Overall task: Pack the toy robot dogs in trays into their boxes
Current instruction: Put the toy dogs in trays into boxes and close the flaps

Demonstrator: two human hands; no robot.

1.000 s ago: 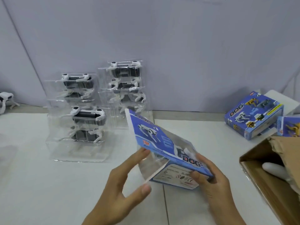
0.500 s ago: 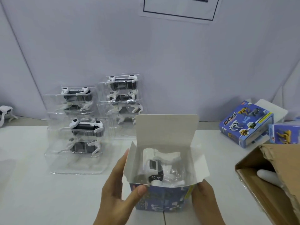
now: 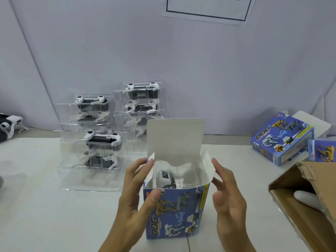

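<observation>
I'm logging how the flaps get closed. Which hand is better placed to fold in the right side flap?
The right hand, probably: its fingers are at the right side flap, while the left hand grips the box at its left edge, steadying it.

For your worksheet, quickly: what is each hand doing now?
Left hand: holds the blue box, thumb on its front.
Right hand: open, fingers touching the side flap.

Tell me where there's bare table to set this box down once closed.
Bare table lies left of the left hand, in front of the stacked trays. Another patch sits between the held box and the cardboard carton. The far right is crowded with packed boxes.
</observation>
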